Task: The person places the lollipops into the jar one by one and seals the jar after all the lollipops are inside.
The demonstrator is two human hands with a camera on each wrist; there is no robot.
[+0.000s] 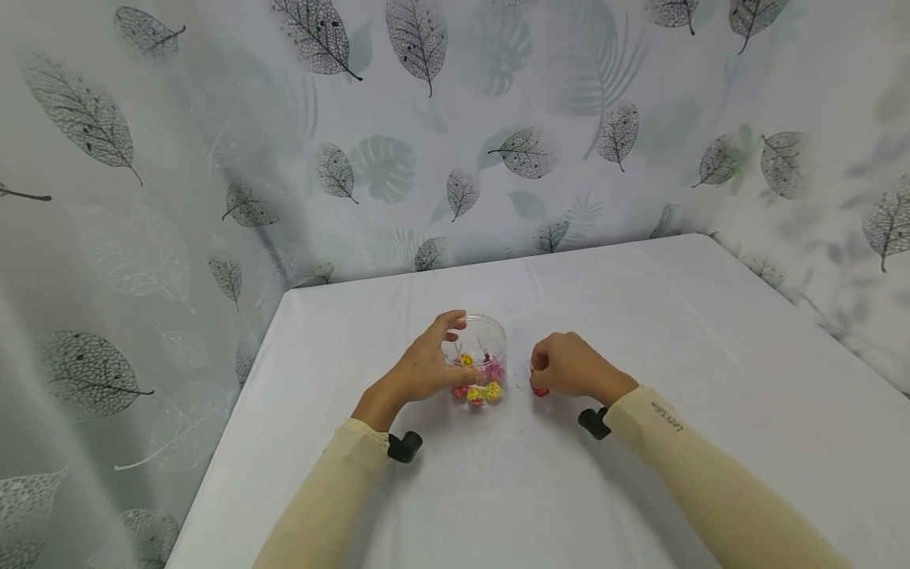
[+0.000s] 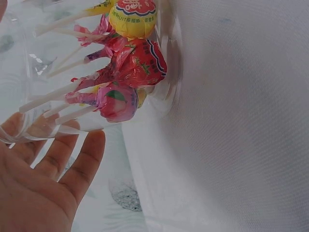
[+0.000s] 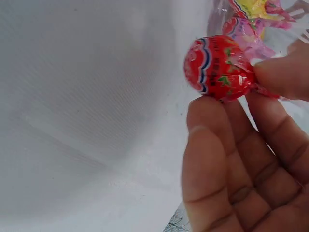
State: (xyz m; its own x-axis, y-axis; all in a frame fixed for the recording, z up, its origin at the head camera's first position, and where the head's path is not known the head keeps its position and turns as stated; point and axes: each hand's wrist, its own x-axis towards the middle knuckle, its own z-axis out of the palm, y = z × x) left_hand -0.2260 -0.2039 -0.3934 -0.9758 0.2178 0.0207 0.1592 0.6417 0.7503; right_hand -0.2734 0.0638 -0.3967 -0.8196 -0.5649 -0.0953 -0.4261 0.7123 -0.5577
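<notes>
A clear round tub (image 1: 501,338) stands on the table with several wrapped lollipops inside, red, yellow and pink. My left hand (image 1: 421,368) holds the tub from its left side, thumb toward the front and fingers around the back. Seen from the left wrist, a red lollipop (image 2: 145,65), a yellow one (image 2: 133,20) and a pink one (image 2: 117,102) lie with their white sticks pointing up inside the wall. To the right of the tub, my right hand (image 1: 572,366) pinches another red lollipop (image 3: 215,67) near the base of its wrapped head, apart from the tub.
A white cloth (image 1: 626,490) covers the table. Curtains with a leaf print (image 1: 490,103) hang behind it and along both sides. The table's back edge lies beyond the tub. Dark wrist cameras (image 1: 405,447) sit on both sleeves.
</notes>
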